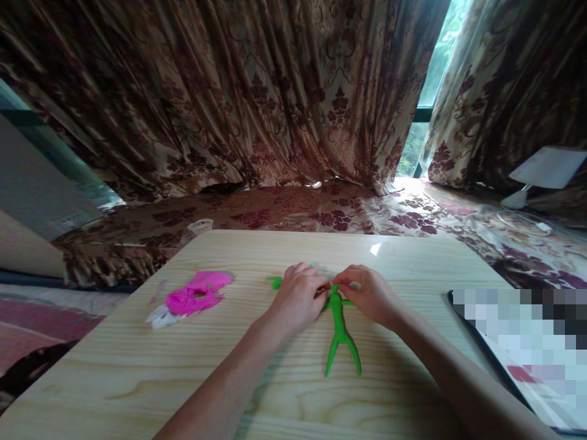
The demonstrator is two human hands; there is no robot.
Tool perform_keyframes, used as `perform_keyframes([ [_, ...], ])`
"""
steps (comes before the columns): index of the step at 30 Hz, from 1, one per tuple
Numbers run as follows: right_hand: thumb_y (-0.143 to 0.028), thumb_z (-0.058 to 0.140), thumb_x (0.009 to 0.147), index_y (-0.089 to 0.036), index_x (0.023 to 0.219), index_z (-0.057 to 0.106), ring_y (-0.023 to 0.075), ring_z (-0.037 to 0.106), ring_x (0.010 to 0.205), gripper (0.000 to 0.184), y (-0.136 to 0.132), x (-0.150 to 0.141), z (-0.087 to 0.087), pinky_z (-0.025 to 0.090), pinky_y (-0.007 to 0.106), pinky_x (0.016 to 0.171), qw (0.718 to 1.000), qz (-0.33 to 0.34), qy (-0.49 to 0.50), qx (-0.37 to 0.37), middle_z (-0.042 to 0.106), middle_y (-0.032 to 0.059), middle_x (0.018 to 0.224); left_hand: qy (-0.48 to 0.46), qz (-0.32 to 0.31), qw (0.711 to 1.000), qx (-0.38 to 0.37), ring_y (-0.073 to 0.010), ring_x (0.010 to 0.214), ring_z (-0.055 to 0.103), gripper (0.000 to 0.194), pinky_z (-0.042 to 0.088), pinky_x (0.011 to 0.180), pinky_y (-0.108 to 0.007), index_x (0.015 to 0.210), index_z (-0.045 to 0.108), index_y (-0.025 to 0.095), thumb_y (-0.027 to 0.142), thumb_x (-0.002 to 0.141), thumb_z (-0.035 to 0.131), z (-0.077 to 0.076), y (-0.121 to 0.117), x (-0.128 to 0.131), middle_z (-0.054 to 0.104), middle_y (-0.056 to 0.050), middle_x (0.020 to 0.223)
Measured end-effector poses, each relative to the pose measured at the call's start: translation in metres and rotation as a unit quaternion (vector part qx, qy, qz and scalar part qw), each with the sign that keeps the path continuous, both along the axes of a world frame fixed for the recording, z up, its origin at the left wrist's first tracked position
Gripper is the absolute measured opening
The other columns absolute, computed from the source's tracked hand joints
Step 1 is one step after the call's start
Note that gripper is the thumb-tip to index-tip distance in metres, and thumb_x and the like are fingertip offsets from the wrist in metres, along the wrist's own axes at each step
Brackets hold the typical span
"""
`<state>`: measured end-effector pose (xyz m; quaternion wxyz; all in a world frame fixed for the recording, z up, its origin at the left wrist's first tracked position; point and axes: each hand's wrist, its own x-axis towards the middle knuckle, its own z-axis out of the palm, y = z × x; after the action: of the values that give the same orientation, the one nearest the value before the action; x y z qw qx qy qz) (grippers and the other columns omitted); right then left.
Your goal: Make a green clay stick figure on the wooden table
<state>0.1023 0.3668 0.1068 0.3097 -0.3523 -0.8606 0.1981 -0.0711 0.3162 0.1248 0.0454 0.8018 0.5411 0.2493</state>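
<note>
On the table (257, 250), pinches the green figure (338, 321) at its head end with the right hand (368, 293); curls the left hand (299, 294) beside, with grip impossible to tell.

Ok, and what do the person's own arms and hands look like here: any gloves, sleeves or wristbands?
Both the left hand and the right hand are ungloved. The left forearm and right forearm show no sleeves as far as the frame reaches. No watch, band or cable shows on either wrist; the fingernails are too small to describe.
</note>
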Motion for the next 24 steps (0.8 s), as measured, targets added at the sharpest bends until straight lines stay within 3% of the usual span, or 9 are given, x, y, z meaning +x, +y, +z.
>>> perform_keyframes([
  [9,-0.012,0.053,0.076,-0.020,0.083,0.066,0.0157,0.058,0.076,0.018,0.002,0.011,0.005,0.043,0.026,0.072,0.998,-0.047,0.029,0.006,0.065,0.0014,0.079,0.030,0.007,0.999,0.009,-0.0181,0.082,0.049,0.013,0.034,0.077,-0.032,0.077,0.064,0.023,0.023,0.079,0.051,0.001,0.000,0.002,0.061,-0.001,0.072],
  [14,-0.013,0.051,0.075,-0.020,0.084,0.066,0.0145,0.059,0.070,0.019,0.000,0.015,0.006,0.044,0.025,0.066,0.999,-0.040,0.005,-0.034,0.067,0.0009,0.078,0.028,0.006,1.000,0.011,-0.0177,0.081,0.049,0.014,0.034,0.078,-0.031,0.077,0.064,0.023,0.022,0.078,0.050,-0.001,0.000,0.002,0.062,-0.001,0.073],
  [24,-0.012,0.051,0.074,-0.021,0.083,0.066,0.0144,0.059,0.071,0.020,-0.001,0.014,0.000,0.043,0.024,0.066,0.999,-0.032,-0.005,-0.031,0.066,0.0004,0.077,0.037,0.009,0.999,0.010,-0.0179,0.082,0.050,0.015,0.035,0.078,-0.032,0.078,0.064,0.023,0.023,0.080,0.049,-0.001,0.000,0.002,0.061,-0.001,0.073],
])
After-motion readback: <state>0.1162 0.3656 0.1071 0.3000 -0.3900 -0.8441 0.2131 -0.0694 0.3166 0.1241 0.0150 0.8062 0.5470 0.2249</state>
